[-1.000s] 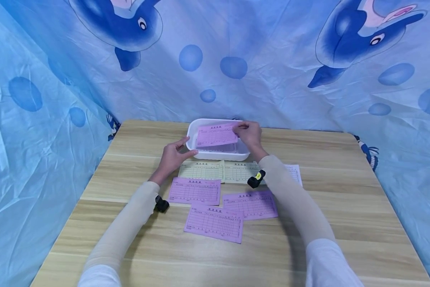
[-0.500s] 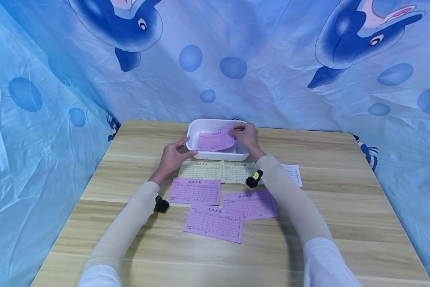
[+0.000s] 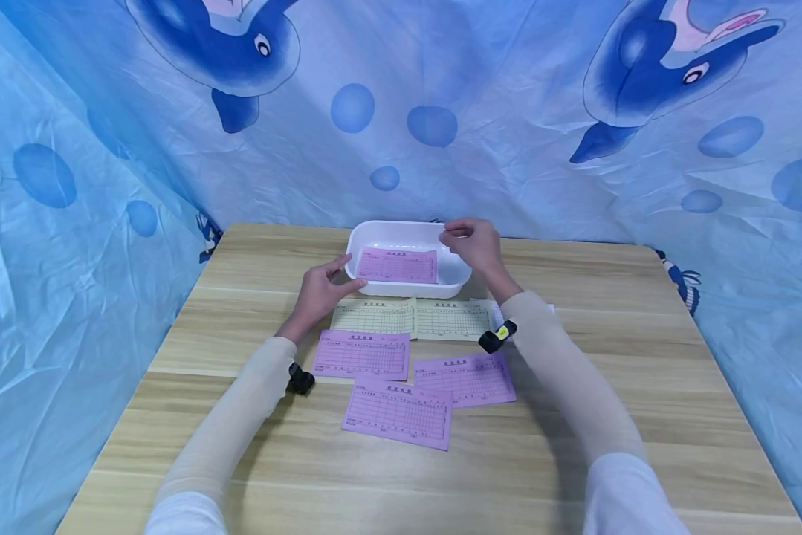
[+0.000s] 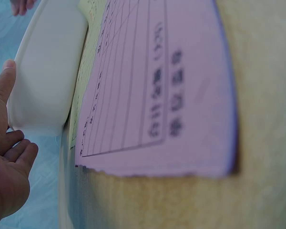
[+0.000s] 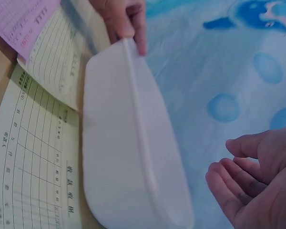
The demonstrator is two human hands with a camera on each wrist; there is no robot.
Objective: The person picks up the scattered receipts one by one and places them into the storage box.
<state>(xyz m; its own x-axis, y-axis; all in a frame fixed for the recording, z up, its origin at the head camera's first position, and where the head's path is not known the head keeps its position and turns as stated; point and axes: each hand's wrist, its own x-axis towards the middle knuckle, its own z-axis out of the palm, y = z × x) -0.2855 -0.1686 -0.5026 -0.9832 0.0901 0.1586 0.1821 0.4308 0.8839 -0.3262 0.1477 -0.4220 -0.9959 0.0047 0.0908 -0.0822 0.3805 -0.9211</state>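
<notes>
A white plastic tray (image 3: 410,290) stands toward the back of the table, with a pink receipt slip (image 3: 398,266) lying flat inside, left of its middle. My left hand (image 3: 322,292) grips the tray's left end, thumb at the front rim and fingers at the side; the left wrist view shows the thumb (image 4: 5,78) on the rim. Over the tray's right end hovers my right hand (image 3: 476,244), its fingers loosely bent and nothing between them, as the right wrist view confirms with the hand (image 5: 264,176) apart from the tray wall (image 5: 114,138).
In front of the tray lie two yellow slips (image 3: 374,317), with a white slip (image 3: 497,316) partly under my right forearm. Nearer are three pink slips (image 3: 397,414), two of them overlapping. A blue dolphin-print curtain (image 3: 401,111) hangs behind the table (image 3: 273,475).
The pink receipt slip held by my right hand has gone down into the tray and been let go. My right hand has since moved up and right. My left hand stays put.
</notes>
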